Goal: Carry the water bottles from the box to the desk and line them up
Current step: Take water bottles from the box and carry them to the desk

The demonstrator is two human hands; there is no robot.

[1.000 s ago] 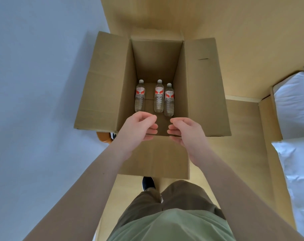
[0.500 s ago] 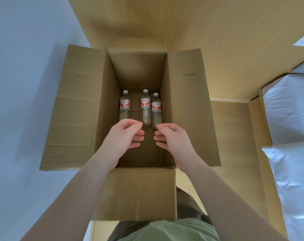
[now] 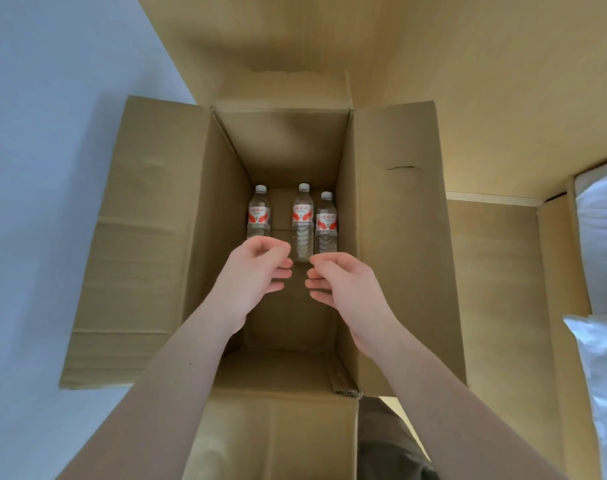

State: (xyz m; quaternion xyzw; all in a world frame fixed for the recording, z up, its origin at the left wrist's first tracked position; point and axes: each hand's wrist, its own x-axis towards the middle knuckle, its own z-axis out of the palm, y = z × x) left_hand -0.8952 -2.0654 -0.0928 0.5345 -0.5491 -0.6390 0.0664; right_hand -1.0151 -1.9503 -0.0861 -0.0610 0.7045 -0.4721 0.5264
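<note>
Down in the box (image 3: 163, 220): three water bottles (image 3: 302, 221) standing upright
fingers: both hands (image 3: 252, 275) loosely curled, holding nothing
grab: probably slick, fairly heavy, so I'd go mid-body

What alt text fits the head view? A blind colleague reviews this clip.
Two bare hands, left hand and right hand, reach empty into an open cardboard box toward three upright water bottles standing at its far end. The fingers are loosely curled and hold nothing. White bedding shows at the right edge.
</note>
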